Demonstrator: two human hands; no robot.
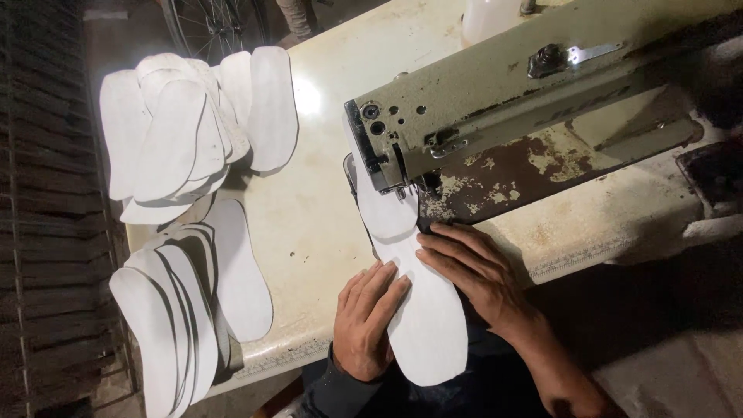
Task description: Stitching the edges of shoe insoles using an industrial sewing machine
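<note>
At the centre of the frame a white sole-shaped insole (422,302) lies lengthwise on the cream worktop (309,224), its far end under the head of the worn sewing machine (495,101), its near end hanging over the worktop's front edge. The left hand (368,321) lies flat on the insole's left edge, fingers straight and pressed down, gripping nothing. The right hand (476,271) rests along the right edge, fingers extended and released, steadying the piece. Judging by this, stitching along the insole is in hand; the next move likely calls for both palms to guide the piece evenly through.

The needle and presser foot are lost in shadow behind the machine head, so whether the needle is down cannot be told. Stacks of white insoles (182,131) at the left overlap; their count is unclear. The right side is dark.
</note>
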